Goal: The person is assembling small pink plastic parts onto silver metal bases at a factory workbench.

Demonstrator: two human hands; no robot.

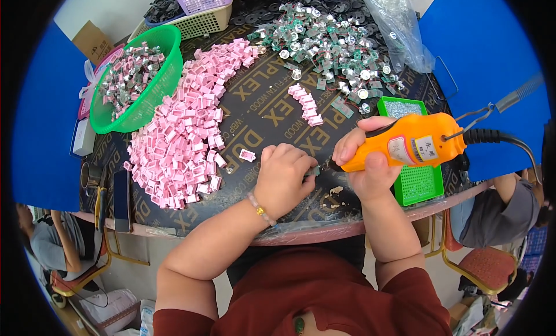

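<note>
My right hand (pixel 370 162) is wrapped round an orange electric screwdriver (pixel 437 129), its dark nose pointing left at my left hand. My left hand (pixel 285 176), with a beaded bracelet on the wrist, rests low over the table and pinches a small greenish part (pixel 313 170), mostly hidden by the fingers; it looks like a circuit board. The screwdriver's tip is close beside that part; I cannot tell whether they touch. Just left of my left hand lies a single pink plastic housing (pixel 247 155). Farther off, several pink housings stand in a short row (pixel 305 105).
A large heap of pink housings (pixel 179 139) covers the left side. Circuit boards with silvery reflectors (pixel 330 43) are piled at the back. A green basket (pixel 175 58) of assembled parts stands far left. Green trays (pixel 437 182) of small pieces sit right, under the hanging screwdriver's cable (pixel 515 140).
</note>
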